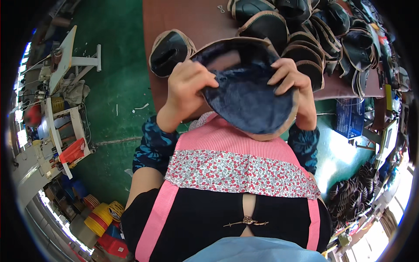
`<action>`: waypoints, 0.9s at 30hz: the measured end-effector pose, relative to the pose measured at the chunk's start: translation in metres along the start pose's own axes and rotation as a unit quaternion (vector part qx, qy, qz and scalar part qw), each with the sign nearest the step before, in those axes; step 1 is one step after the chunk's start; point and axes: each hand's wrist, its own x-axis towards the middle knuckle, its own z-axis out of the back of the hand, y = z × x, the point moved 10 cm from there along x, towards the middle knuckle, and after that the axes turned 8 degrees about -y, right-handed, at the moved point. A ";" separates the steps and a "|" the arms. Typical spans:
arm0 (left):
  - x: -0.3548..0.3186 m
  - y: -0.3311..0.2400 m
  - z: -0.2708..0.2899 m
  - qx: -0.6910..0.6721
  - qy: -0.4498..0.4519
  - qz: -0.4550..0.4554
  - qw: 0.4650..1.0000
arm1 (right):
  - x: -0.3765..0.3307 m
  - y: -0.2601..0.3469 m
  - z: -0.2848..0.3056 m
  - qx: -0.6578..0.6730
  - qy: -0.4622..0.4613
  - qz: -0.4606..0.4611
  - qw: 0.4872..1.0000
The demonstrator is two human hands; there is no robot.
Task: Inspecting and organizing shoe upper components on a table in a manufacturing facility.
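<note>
Both my hands grip a black shoe upper (251,105) with dark blue plush lining and a tan edge, held up in front of my apron with its inside toward me. My left hand (187,83) is closed on its left edge, thumb pressed onto the lining. Opposite, my right hand (290,81) pinches the right edge, its fingers curled over onto the lining. Just beyond my left hand, another black shoe upper (168,54) with a tan rim lies on the table. Several similar uppers (303,52) are heaped beyond my right hand.
A reddish-brown table (187,15) spans the far side. A small pale hook-shaped piece (221,8) lies on it. Below its right end is a blue crate (349,118). White worktables (78,126) stand left, with yellow spools (98,220) nearer. Dark pieces (355,192) are piled at right.
</note>
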 end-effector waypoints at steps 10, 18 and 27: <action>-0.015 -0.024 0.020 0.102 -0.104 -0.133 0.980 | 0.002 0.044 -0.011 -0.093 -0.057 0.018 0.994; -0.025 -0.018 0.012 0.103 -0.088 -0.125 0.983 | 0.003 0.040 -0.015 -0.073 -0.048 0.012 0.996; -0.024 -0.007 0.003 0.091 -0.083 -0.086 0.989 | 0.006 0.033 -0.015 -0.067 -0.045 0.016 0.997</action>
